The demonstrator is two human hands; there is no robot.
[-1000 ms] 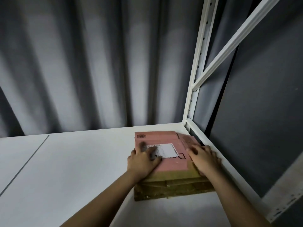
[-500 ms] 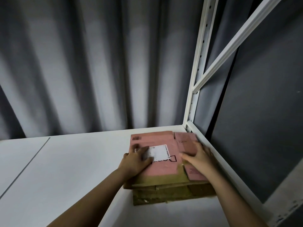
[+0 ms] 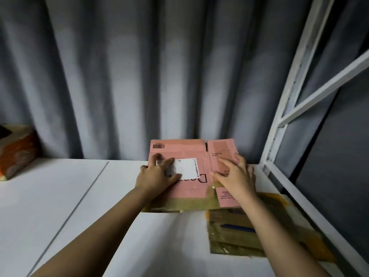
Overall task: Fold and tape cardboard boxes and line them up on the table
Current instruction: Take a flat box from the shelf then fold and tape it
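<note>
Left hand [image 3: 157, 175]: I have it on the pink flattened box [image 3: 187, 188], fingers spread flat over the white shipping label [image 3: 186, 168], thumb side at the box's left edge.
Right hand [image 3: 235, 176]: fingers straight, pressing the box's right-hand flap panel [image 3: 221, 150].
Box position: far right of the white table [image 3: 60, 196], partly overlapping the stack of flat brown cardboard [image 3: 231, 232] that lies nearer.
Step in hand: I judge this to be drawing the top blank clear of the stack; I would keep both palms flat and slide it left onto bare table before opening it.
Writing: barcode [image 3: 158, 146] at far-left corner; large upside-down letters, perhaps "Do"; the label's small print is illegible.
Surroundings: grey curtain [image 3: 139, 76]; white shelf frame [image 3: 289, 96], right.
</note>
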